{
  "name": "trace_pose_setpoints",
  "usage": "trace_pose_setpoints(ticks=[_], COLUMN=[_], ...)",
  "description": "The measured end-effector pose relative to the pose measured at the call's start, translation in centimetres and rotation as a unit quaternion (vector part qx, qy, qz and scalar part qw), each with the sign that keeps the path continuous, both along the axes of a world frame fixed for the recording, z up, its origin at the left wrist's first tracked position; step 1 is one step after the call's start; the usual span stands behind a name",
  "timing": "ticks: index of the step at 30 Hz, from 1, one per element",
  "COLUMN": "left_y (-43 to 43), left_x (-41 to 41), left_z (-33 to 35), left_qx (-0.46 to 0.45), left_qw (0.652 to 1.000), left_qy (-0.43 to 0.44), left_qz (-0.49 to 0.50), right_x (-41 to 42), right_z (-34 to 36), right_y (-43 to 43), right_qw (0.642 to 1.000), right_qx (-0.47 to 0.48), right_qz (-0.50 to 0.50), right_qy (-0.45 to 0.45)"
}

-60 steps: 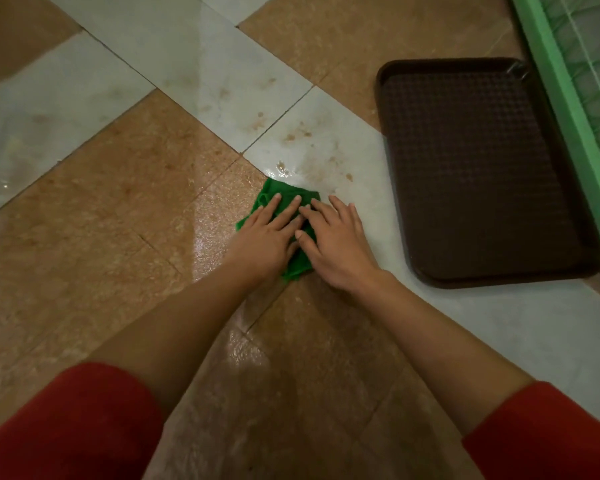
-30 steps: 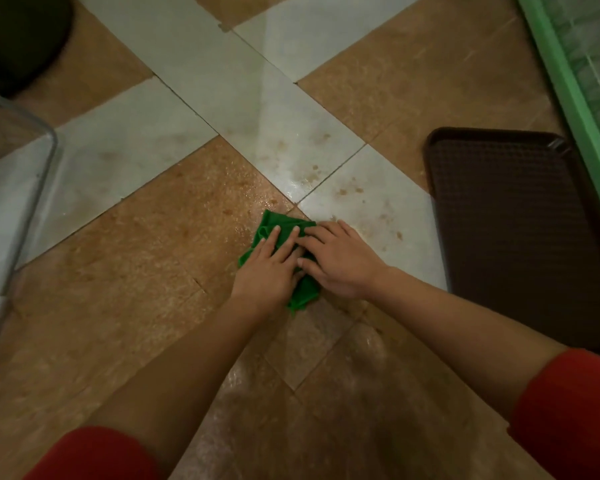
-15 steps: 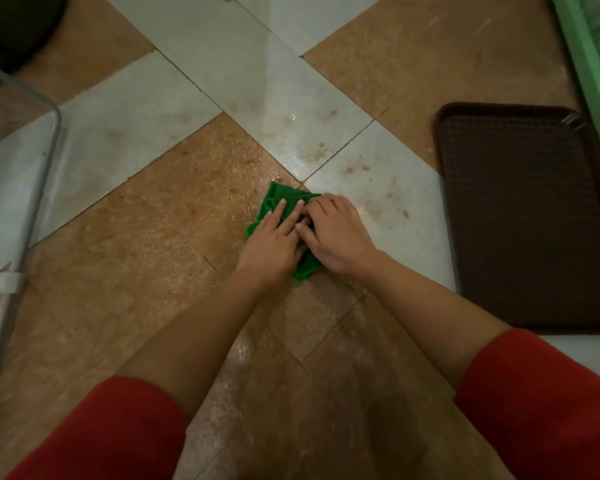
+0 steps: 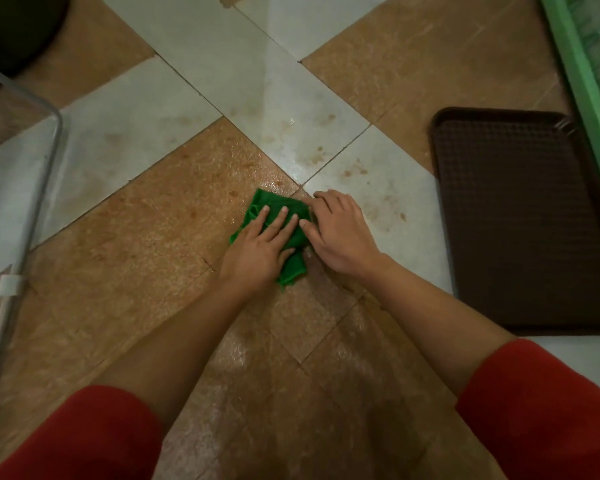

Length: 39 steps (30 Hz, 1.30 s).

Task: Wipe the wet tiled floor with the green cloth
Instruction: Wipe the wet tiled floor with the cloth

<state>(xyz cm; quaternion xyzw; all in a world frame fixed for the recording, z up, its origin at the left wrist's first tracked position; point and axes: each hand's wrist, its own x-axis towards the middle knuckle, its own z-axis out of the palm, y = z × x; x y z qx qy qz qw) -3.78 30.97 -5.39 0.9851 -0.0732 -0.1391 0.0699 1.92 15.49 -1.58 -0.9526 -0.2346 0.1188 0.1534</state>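
Green cloth (image 4: 277,205) sits bunched up on the floor (image 4: 146,237), on a brown tile, with its far corner right by the point where the brown and white tiles meet. Most of it is covered, so only the far part and a strip nearest the person show.

Left hand (image 4: 257,252) lies flat on top of the cloth, fingers straight and a bit spread, pressing down. Right hand (image 4: 340,233) is at the cloth's right edge, thumb tip on the fabric and fingers bent, tips down by the far right corner. Can't tell whether it's pinching an edge or just resting there, since the hand hides that bit.

There's a wet sheen just past the cloth and another shiny patch on the near side of it, between the forearms. Brown spots dot the white tiles beyond and right of the cloth. No idea what they are.

Well right of the cloth is a brown tray (image 4: 520,220), its right side cut off by the picture edge. Past that, far right of the cloth, is a green frame (image 4: 584,74), only partly in shot. Far left of the cloth is a see-through thing with a pale rim (image 4: 47,161), hard to make out. Red sleeves (image 4: 84,434) fill the bottom corners.
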Motion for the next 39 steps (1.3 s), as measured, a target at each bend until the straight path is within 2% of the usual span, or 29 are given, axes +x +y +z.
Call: trace_pose_setpoints(ticks=[3,9,13,15,17,20,26,31,33,37,39], left_y=[-0.9,0.1,0.5,-0.9,-1.2,0.9,-0.1,1.2,2.4,1.1,-0.4], left_x=[1.6,0.5,3.1,3.9,3.3,2.9,5.8,3.1,2.9,3.4,2.8], left_z=[-0.6,-0.8,0.1,0.7,0.9,0.3,1.1,-0.4,-0.6,0.2,0.5], left_qx=[0.008,0.015,0.018,0.021,0.017,0.057,0.01,0.018,0.008,-0.003,-0.013], left_qw=[0.998,0.997,0.999,0.998,0.998,0.993,0.998,0.995,0.997,0.999,0.999], left_qy=[0.021,0.016,0.047,0.052,0.043,0.031,0.059,0.005,0.0,0.012,0.012], left_qz=[0.055,-0.079,0.001,0.003,-0.038,-0.1,0.036,-0.095,-0.074,0.034,0.045], right_x=[0.0,0.1,0.1,0.1,0.2,0.7,0.6,1.0,1.1,0.7,0.6], right_z=[-0.1,0.0,-0.4,-0.7,-0.7,-0.6,-1.1,-0.6,-0.5,-0.5,-0.4], right_y=[0.0,0.5,0.4,0.4,0.4,0.3,0.4,0.6,0.4,0.2,0.3], right_qw=[1.0,1.0,1.0,0.999,0.999,1.0,0.999,1.0,1.0,0.999,0.999], right_qx=[-0.01,-0.012,-0.022,-0.03,-0.029,-0.018,-0.03,-0.02,-0.016,-0.019,-0.023], right_qz=[-0.005,0.004,0.004,0.003,-0.002,-0.013,-0.011,-0.011,-0.012,-0.005,0.002], right_qy=[0.005,0.005,0.015,0.017,0.013,0.008,0.022,0.017,0.022,0.027,0.026])
